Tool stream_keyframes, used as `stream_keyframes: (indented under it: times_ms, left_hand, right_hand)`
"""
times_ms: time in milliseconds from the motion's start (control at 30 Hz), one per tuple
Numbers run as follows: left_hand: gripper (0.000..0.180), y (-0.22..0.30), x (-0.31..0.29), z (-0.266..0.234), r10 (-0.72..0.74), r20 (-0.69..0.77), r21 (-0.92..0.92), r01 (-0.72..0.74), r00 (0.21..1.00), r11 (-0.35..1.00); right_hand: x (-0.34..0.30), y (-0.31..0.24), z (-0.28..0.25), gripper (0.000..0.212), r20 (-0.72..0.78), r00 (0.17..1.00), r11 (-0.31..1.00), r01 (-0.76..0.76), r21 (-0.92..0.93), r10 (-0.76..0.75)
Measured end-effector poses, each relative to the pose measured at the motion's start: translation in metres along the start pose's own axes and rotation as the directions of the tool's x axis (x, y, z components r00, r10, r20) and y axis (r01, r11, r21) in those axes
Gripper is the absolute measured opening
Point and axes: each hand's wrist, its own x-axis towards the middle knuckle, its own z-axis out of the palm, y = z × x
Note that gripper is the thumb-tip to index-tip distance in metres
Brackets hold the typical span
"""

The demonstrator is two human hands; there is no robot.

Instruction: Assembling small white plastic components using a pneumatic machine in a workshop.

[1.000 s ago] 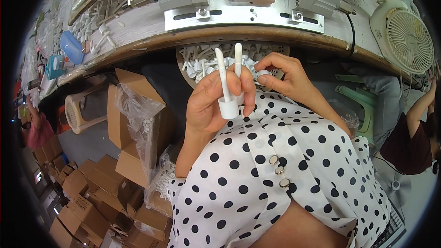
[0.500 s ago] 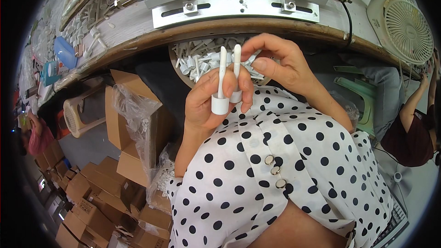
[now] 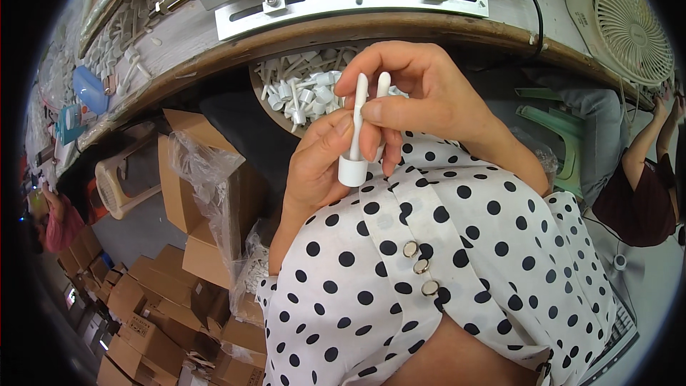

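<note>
Workshop, head view: busy scene here, a wood-edged bench [image 3: 179,66] curving across the far side, a metal fixture [image 3: 350,8] on it, a pale fan [image 3: 632,46] at right, cardboard boxes [image 3: 153,289] at near left.
Round tub: just under the bench edge, its rim [image 3: 261,100] circling a heap of white caps and sticks [image 3: 307,100].
White wands: up between both hands, on the near side of the tub; the left wand [image 3: 352,171] stands nearly upright, cap down, and the right wand [image 3: 384,81] shows its rounded tip, its cap out of sight.
Left hand [image 3: 319,157]: fingers curled closed around the lower stems, both wands held.
Right hand [image 3: 432,104]: thumb and forefinger slightly parted about the left wand's upper stem; touching, it seems, but how firmly I cannot tell.
Handling: looks like light, smooth plastic, likely stiff in the cap, perhaps bendable along that thin stem, a little slippery.
Best hold: the wide cap, I'd judge, sparing the soft-looking tip.
</note>
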Motion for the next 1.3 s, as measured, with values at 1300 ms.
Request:
stream_keyframes:
  times_ms: [1300]
  left_hand:
    - [0.03, 0.0, -0.002, -0.001, 0.039, -0.028, 0.138, -0.035, 0.999, 0.99]
  right_hand:
    - [-0.006, 0.003, -0.003, 0.021, 0.005, 1.0, 0.995, -0.006, 0.099, 0.005]
